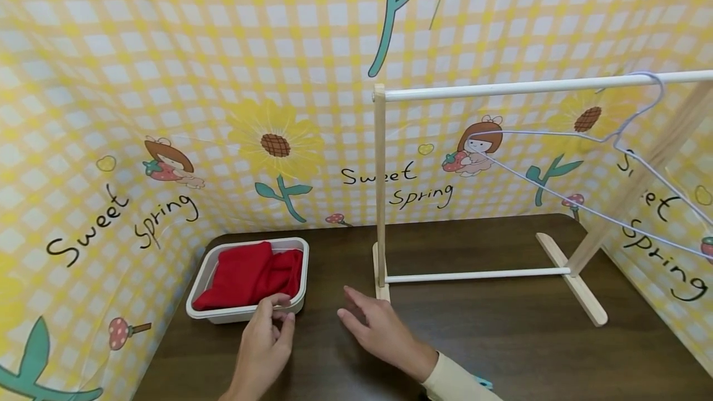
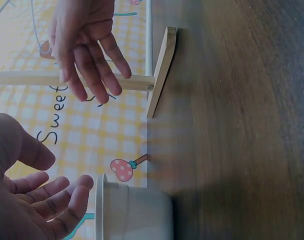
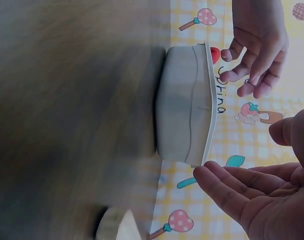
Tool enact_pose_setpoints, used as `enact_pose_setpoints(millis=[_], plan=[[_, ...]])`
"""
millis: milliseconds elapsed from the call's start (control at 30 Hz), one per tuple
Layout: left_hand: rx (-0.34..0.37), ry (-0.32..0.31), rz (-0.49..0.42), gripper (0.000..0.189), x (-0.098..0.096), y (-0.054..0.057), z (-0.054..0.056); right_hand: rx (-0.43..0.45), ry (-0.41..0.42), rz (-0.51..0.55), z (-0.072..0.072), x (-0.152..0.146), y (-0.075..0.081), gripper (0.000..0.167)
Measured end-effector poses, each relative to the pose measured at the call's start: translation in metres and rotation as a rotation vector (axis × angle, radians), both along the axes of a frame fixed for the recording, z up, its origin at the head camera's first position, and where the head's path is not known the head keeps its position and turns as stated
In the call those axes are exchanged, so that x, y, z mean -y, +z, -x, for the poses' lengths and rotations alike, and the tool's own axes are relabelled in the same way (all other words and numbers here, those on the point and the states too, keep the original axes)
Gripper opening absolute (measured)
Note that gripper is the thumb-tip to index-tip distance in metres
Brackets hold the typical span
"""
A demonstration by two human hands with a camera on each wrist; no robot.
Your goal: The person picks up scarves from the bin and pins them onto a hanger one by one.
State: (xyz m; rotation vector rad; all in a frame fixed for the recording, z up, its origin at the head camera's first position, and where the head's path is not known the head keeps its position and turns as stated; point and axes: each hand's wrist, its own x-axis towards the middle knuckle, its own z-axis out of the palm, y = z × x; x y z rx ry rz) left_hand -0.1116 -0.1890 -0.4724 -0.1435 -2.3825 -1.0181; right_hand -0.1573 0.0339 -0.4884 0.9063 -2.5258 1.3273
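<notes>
A red folded cloth [image 1: 239,274] lies in a white plastic tub [image 1: 223,313] on the left of the dark table. My left hand [image 1: 266,339] is at the tub's near right corner, fingers loosely bent, holding nothing. In the left wrist view its fingertips [image 2: 82,185] come close to the tub's rim. My right hand [image 1: 381,333] hovers over the table between the tub and the rack, fingers extended and spread, also without anything in it. The right wrist view shows both hands beside the tub [image 3: 184,105], a sliver of red cloth [image 3: 215,54] showing above its rim.
A wooden rack with a white top rail [image 1: 501,88] stands on the right, its near left foot [image 1: 382,293] just beyond my right hand. A lavender wire hanger [image 1: 557,133] hangs from the rail. A small teal object [image 1: 483,382] peeks out by my right sleeve. Patterned cloth walls surround the table.
</notes>
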Motion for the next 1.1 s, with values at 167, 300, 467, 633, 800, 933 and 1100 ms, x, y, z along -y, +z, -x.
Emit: enact_pose_setpoints(millis=[167,300,467,633,800,933,1100], plan=[[-0.030,-0.001,0.016,0.034,0.004,0.001,0.000,0.043,0.008,0.043,0.007,0.015,0.000,0.048],[-0.002,0.008,0.020,0.032,0.007,0.004,-0.002,0.062,0.000,0.050,0.011,0.024,-0.002,0.048],[0.050,0.029,0.013,0.029,0.011,0.004,-0.006,0.115,-0.005,0.049,0.015,0.035,-0.002,0.049],[0.042,0.032,0.006,0.029,0.014,0.004,-0.009,0.166,-0.018,0.057,0.020,0.047,-0.001,0.053],[0.015,0.017,0.007,0.029,0.014,0.006,-0.010,0.197,-0.020,0.062,0.024,0.056,0.000,0.053],[0.057,0.039,-0.001,0.027,0.016,0.009,-0.010,0.243,-0.022,0.064,0.027,0.064,0.000,0.055],[0.112,0.084,0.003,0.025,0.021,0.010,-0.009,0.249,-0.043,0.047,0.030,0.071,-0.002,0.054]])
